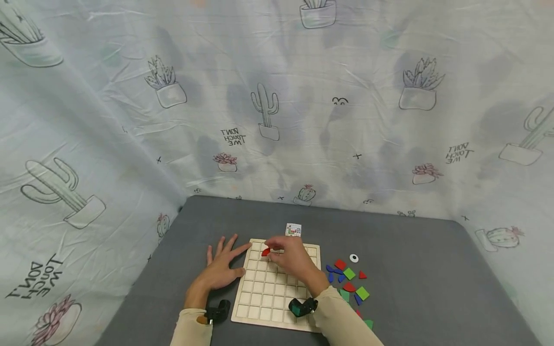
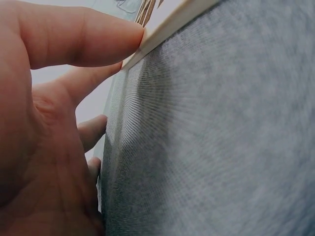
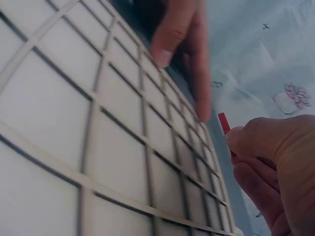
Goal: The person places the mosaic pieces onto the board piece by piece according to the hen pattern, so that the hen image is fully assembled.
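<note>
A light wooden grid board [image 1: 256,300] lies flat on the grey tabletop. My right hand [image 1: 293,258] pinches a flat red piece [image 1: 265,252] with a curved edge between thumb and fingers, over the board's upper left part. In the right wrist view, the red piece [image 3: 224,123] appears edge-on at the fingertips, apart from the board [image 3: 118,132]. My left hand [image 1: 218,271] lies at the board's left side with fingers spread. Its thumb and index finger touch the board edge [image 2: 172,23], as the left wrist view shows; the other fingers point away over the table.
Several loose red, blue and green pieces, including a green square [image 1: 362,293] and a red triangle [image 1: 362,275], lie right of the board. A white ring [image 1: 354,258] sits beyond them. Behind the board is a small printed card [image 1: 293,229]. Patterned curtain [image 1: 277,158] surrounds the table.
</note>
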Action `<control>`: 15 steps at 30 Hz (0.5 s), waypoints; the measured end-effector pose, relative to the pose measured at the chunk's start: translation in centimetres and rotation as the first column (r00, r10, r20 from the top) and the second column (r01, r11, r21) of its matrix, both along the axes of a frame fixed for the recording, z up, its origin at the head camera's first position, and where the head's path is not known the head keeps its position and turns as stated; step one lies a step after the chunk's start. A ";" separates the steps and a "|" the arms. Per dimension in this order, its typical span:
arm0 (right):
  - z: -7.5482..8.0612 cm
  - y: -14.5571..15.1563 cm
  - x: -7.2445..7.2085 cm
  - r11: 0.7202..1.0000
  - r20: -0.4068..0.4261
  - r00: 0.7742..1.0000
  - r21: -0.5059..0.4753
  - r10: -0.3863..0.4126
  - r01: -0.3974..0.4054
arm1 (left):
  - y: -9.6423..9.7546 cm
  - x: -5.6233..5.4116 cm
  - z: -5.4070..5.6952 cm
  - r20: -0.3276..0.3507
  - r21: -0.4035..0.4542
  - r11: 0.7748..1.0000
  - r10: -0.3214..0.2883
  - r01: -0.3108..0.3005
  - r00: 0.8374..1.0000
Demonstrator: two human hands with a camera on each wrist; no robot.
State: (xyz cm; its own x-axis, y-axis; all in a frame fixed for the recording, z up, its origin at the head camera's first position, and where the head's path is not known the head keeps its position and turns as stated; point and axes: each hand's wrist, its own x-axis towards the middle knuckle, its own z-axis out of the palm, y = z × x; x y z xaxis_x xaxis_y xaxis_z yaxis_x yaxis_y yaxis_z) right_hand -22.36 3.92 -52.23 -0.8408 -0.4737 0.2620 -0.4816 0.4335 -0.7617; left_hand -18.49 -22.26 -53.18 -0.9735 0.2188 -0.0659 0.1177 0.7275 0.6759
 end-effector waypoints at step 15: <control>-1.5 -1.5 0.1 0.987 -0.156 0.988 0.157 -0.004 0.029 | -0.1 0.0 0.1 -0.003 0.025 1.000 -0.001 0.001 1.000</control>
